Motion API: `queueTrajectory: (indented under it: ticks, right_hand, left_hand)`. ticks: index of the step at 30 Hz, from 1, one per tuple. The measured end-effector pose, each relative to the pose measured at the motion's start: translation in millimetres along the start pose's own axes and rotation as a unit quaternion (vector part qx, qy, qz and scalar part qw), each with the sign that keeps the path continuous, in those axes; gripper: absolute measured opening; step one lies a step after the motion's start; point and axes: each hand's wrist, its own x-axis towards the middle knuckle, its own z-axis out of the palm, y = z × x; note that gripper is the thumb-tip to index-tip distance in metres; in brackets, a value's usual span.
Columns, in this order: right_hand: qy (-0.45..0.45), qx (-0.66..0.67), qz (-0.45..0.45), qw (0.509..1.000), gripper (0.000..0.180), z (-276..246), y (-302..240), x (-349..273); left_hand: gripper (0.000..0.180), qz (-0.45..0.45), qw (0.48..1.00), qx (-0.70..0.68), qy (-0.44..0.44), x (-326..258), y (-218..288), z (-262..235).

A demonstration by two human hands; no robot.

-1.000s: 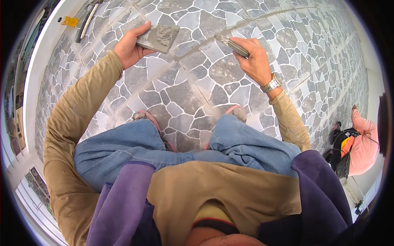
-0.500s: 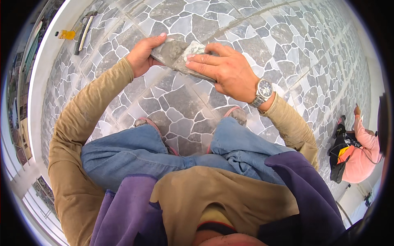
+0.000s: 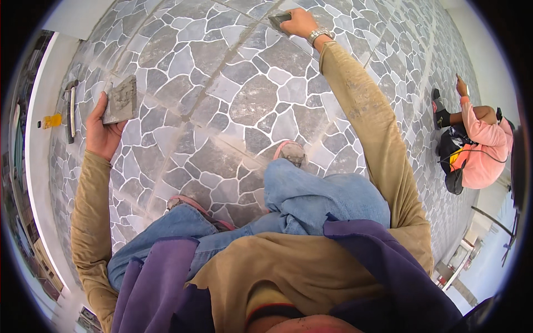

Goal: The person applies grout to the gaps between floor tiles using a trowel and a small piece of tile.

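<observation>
My left hand (image 3: 102, 132) is closed on the edge of a flat grey slab (image 3: 119, 111), thumb along its side. Wet grey grout (image 3: 125, 94) is heaped on top of it, and the slab is held out to the left above the floor. Far ahead, my outstretched right hand (image 3: 301, 23) grips a small flat grey piece (image 3: 279, 22), its kind partly hidden by the fingers. That piece is at a joint (image 3: 261, 23) between the floor tiles and seems to touch it. A metal watch (image 3: 318, 34) is on my right wrist.
Stone-patterned tiles (image 3: 252, 102) with grey joints spread around my feet. At the left, near a white ledge (image 3: 41, 150), lie a hammer (image 3: 71, 111) and a small bottle of yellow liquid (image 3: 51, 121). Another person in pink (image 3: 483, 147) crouches at the right beside a wall.
My hands have separated. The right one has moved from over the slab to a joint far ahead; the left has carried the grout-laden slab leftward and nearer. My body has turned and leaned forward.
</observation>
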Motion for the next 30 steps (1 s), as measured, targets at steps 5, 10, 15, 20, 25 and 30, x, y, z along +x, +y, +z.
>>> queueTrajectory:
  ticks: [5,10,15,20,25,30]
  right_hand:
    - [-0.038,-0.135,0.008,0.990,0.025,54,-97,10]
    - [0.023,-0.146,-0.082,0.986,0.021,93,-99,-43]
    - [-0.058,-0.115,-0.101,0.986,0.020,63,-118,-55]
    - [0.068,-0.174,-0.027,0.982,0.023,78,-51,-66]
    - [0.024,-0.106,-0.088,0.990,0.023,77,-92,-106]
    - [0.060,-0.139,0.009,0.989,0.028,52,-40,-104]
  left_hand:
    - [0.038,0.013,1.000,0.005,0.027,-23,11,-21]
    - [0.037,0.027,0.999,-0.024,0.030,-8,13,-20]
    - [0.034,0.039,0.998,-0.029,0.029,-7,25,-49]
    - [0.037,0.034,0.999,-0.030,0.019,14,12,-19]
    - [0.034,0.020,1.000,-0.008,-0.011,8,18,-37]
    - [0.035,0.029,1.000,-0.012,0.001,19,11,-24]
